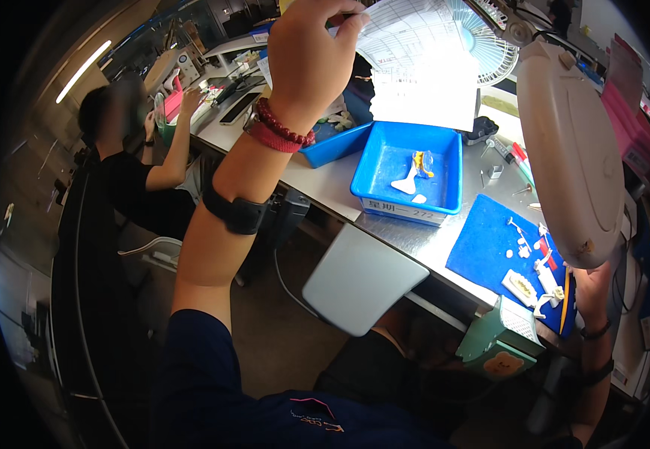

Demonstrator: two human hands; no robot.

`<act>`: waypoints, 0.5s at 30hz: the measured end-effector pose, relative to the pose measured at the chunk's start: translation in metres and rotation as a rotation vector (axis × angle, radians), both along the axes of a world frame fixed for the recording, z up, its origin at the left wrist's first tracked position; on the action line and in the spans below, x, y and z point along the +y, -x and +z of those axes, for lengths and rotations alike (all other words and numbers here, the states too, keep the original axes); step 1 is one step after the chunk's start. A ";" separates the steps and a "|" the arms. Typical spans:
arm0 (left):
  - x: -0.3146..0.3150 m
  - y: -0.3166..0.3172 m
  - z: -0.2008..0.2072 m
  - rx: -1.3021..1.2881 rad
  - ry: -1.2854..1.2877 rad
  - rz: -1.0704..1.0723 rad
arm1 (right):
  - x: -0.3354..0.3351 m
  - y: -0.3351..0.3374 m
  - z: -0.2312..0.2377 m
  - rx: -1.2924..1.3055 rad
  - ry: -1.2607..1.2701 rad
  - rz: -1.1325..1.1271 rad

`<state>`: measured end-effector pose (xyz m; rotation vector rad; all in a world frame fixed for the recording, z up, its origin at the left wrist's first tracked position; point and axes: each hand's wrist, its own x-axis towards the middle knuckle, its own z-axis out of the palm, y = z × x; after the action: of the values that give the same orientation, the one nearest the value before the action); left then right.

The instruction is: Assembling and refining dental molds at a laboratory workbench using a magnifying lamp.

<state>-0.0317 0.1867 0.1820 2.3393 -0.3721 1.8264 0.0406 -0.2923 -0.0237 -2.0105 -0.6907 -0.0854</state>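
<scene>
Brightly lit, the metal-topped desk (433, 247) carries a blue tray (389, 150). Just past the tray's far rim is a printed sheet (407, 37), its edge pinched in the left hand's (311, 56) grip. Work seems partway: the sheet is in hand, not laid aside, while small white parts (520, 288) lie loose right of the tray. The sheet looks pale, grid-ruled, washed out by glare. Farther right, the right hand (593, 292) is partly hidden; I cannot tell its grip.

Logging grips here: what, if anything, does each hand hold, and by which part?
The left hand pinches printed paper at its left edge. Whether the right hand, partly hidden by the lamp head, holds anything cannot be told.
</scene>
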 end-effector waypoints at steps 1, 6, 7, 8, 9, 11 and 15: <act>0.004 -0.001 -0.001 0.001 -0.002 0.002 | 0.000 -0.001 -0.002 0.001 -0.017 0.013; 0.010 0.003 -0.009 0.001 0.006 0.000 | 0.005 0.004 0.001 -0.004 -0.064 0.026; 0.013 0.000 -0.012 0.004 0.006 -0.004 | 0.000 0.002 -0.001 -0.014 -0.040 0.030; 0.017 -0.006 -0.019 -0.009 -0.054 -0.019 | -0.004 0.003 -0.003 -0.022 -0.014 0.031; 0.017 -0.012 -0.026 -0.016 -0.118 -0.037 | 0.006 0.011 0.001 -0.012 -0.018 0.021; -0.013 -0.006 -0.053 0.342 -0.192 0.028 | 0.034 0.026 0.026 -0.144 -0.140 -0.135; -0.102 0.011 -0.102 0.523 -0.183 -0.241 | 0.021 0.005 0.013 -0.116 0.037 -0.118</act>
<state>-0.0431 0.0846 0.0802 2.6322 -0.7270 1.0612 0.0358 -0.2713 -0.0111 -2.0933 -0.6502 -0.2621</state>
